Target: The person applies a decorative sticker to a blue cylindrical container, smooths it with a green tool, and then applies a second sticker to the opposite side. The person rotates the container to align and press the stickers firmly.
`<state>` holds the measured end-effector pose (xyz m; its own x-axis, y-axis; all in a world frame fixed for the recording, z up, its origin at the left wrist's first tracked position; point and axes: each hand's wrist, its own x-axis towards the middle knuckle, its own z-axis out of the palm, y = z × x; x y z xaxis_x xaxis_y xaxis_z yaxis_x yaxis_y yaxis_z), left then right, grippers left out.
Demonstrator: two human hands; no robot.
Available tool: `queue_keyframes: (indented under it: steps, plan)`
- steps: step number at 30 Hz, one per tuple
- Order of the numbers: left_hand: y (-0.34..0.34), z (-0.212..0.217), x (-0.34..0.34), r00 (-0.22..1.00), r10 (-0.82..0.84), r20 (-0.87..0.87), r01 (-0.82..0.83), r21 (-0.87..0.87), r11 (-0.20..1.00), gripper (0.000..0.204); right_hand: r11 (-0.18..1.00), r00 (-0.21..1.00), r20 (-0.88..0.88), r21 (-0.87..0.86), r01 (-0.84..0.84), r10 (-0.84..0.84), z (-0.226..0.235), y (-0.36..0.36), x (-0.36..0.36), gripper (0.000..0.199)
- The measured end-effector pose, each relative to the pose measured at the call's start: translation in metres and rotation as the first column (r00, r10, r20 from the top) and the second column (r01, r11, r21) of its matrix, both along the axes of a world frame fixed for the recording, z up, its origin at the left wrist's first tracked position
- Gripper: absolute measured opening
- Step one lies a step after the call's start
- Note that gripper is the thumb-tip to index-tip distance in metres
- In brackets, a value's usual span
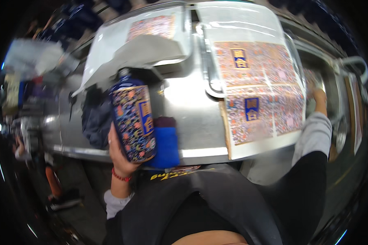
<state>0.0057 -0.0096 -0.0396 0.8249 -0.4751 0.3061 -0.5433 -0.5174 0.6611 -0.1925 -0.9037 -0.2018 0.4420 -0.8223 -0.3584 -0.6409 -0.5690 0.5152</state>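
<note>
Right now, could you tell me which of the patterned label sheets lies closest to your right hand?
The large patterned sheet on the right press bed; the right hand reaches past its far edge, while the smaller sheet lies far left.

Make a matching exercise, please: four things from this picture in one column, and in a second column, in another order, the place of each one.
Things:
1. patterned bottle
2. blue cloth
3. printed sheet
4. dark garment

Places:
A. lies on the metal table to the left of the bottle
B. held upright in the left hand
C. spread flat on the right part of the table, near the right hand
D. at the near table edge, just right of the bottle

Pairs: 1-B, 2-D, 3-C, 4-A
</note>
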Motion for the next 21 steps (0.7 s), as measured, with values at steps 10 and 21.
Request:
queue_keyframes:
  steps: [10,21]
  plan:
    - [-0.006,0.054,0.001,0.951,-0.087,0.298,-0.015,0.325,0.946,0.105,0.961,0.963,0.266,-0.276,0.023,0.053,0.104,0.026,0.017,0.05]
    - [-0.012,0.051,0.0,0.912,-0.089,0.399,-0.056,0.337,0.94,0.109,0.683,0.496,0.47,-0.479,-0.552,0.73,0.29,0.194,0.124,0.017]
